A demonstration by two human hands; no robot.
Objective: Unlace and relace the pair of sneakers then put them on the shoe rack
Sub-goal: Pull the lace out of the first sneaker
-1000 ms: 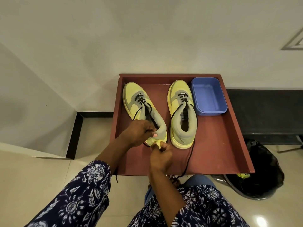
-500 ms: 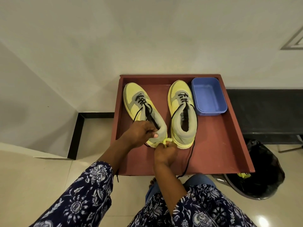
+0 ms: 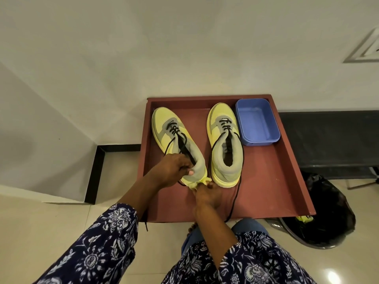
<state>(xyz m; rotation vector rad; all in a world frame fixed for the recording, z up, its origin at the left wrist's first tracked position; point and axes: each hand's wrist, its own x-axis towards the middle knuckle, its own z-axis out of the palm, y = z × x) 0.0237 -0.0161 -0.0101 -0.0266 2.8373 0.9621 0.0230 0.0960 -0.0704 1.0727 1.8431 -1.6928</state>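
On the red tray (image 3: 272, 181), the left hand (image 3: 171, 170) curls its fingers round the collar of the left sneaker (image 3: 177, 140), at 11 o'clock. The right hand (image 3: 207, 194) pinches its heel tab (yellow). The right sneaker (image 3: 224, 144) stands beside a blue tub (image 3: 256, 121), at 1 o'clock.

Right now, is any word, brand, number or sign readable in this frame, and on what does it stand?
No text can be read.
Tongue label inside the right sneaker: dark marks on a small tag, too small and blurred to read.
Left sneaker, blue tub, red tray: no lettering visible.
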